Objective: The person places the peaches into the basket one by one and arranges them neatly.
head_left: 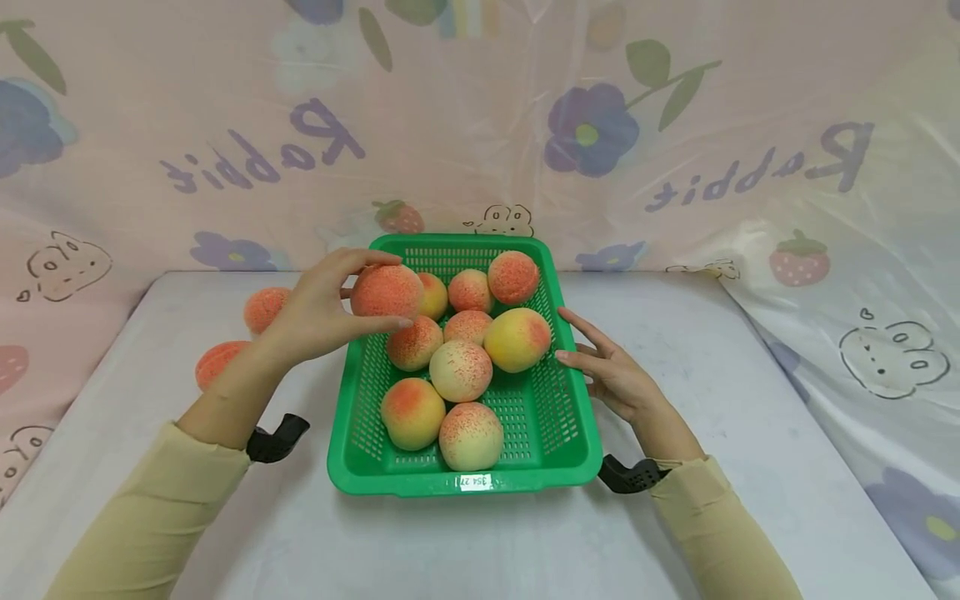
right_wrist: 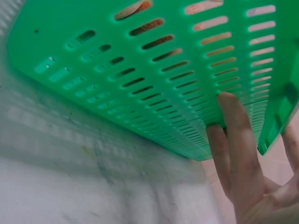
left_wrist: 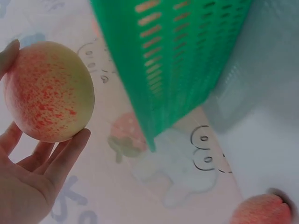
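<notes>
My left hand (head_left: 318, 304) grips a red-speckled peach (head_left: 387, 291) between thumb and fingers, over the left rim of a green plastic basket (head_left: 347, 433). Seen from the left wrist, this peach (left_wrist: 49, 91) shows a pale yellow side and is held up beside the basket's slotted wall (left_wrist: 154, 51). Several more peaches, such as a yellow one with a red blush (head_left: 517, 340), lie inside the basket. On its right side my right hand (head_left: 615, 375) touches the wall and rim with extended fingers; the right wrist view has two fingertips (right_wrist: 226, 100) against the slotted wall.
Two reddish peaches, one farther back (head_left: 265, 309) and one nearer (head_left: 219, 362), lie on the white table (head_left: 697, 350) left of the basket, partly behind my left arm. A printed curtain (head_left: 465, 125) hangs behind the table. The basket's front rim bears a white label (head_left: 476, 482).
</notes>
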`<state>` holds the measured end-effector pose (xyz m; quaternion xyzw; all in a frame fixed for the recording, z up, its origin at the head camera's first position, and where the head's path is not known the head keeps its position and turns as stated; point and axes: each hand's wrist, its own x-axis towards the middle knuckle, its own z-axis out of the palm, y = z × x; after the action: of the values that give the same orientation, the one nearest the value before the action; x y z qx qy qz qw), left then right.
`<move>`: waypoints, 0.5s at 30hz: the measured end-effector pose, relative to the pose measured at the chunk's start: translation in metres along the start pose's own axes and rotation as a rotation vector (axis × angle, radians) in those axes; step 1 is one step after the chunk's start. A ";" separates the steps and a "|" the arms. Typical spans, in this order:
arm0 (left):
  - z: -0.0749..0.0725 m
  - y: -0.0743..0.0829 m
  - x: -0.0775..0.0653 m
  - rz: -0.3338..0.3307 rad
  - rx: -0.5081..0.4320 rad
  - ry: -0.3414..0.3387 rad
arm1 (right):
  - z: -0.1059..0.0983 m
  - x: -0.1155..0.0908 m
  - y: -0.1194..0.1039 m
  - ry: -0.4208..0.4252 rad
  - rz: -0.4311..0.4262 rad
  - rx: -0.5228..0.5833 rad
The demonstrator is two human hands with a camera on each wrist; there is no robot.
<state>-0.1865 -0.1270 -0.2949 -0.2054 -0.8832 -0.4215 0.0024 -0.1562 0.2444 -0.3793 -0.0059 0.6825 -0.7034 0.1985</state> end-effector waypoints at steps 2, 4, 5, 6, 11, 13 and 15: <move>0.002 0.003 0.002 0.026 0.009 -0.008 | 0.000 0.000 0.000 0.004 0.000 -0.007; 0.004 0.006 0.003 0.043 0.023 -0.011 | 0.000 0.000 0.000 0.005 -0.001 -0.012; 0.005 0.006 0.004 0.049 0.027 -0.012 | 0.000 0.000 0.000 0.005 -0.001 -0.012; 0.006 0.007 0.004 0.055 0.028 -0.013 | 0.000 0.000 0.000 0.005 -0.001 -0.015; 0.010 0.014 0.007 0.101 0.032 -0.038 | 0.000 0.000 0.001 0.007 0.000 -0.015; 0.013 0.017 0.008 0.127 0.039 -0.048 | 0.000 0.000 0.001 0.010 0.001 -0.012; 0.015 0.020 0.009 0.153 0.047 -0.056 | 0.000 0.000 0.001 0.012 0.001 -0.011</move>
<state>-0.1851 -0.1016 -0.2880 -0.2840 -0.8743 -0.3933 0.0149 -0.1563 0.2448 -0.3805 -0.0023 0.6874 -0.6997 0.1945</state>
